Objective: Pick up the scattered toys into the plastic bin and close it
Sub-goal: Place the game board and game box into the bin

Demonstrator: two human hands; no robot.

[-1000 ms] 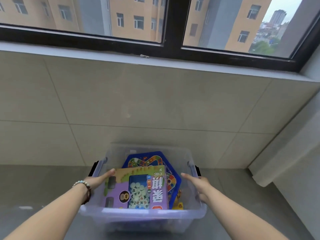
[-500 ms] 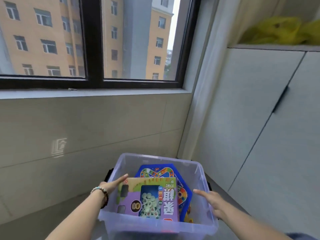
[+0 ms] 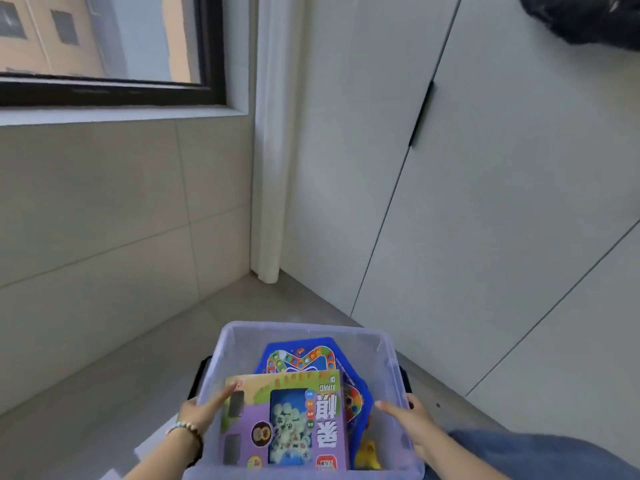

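Holding both side walls of the plastic bin (image 3: pixel 242 351): clear, lidless, low and central; whether it rests on the floor (image 3: pixel 138 358) cannot be told. Contents: purple chess box (image 3: pixel 284 424) uppermost, blue game board (image 3: pixel 301 355) under it toward the bin's far wall, yellow toy (image 3: pixel 369 452) in its near right corner. Left hand (image 3: pixel 201 412) at the bin's left rim, one digit straight across onto the box. Right hand (image 3: pixel 412 415) at the right rim, thumb straight inside. Other fingers are hidden outside the walls. Handling note: keep both grips level so the box stays flat. No lid in sight; it must be found before closing. Beyond the bin: cabinet doors (image 3: pixel 485 202) to its right, window (image 3: pixel 104 46) above left.
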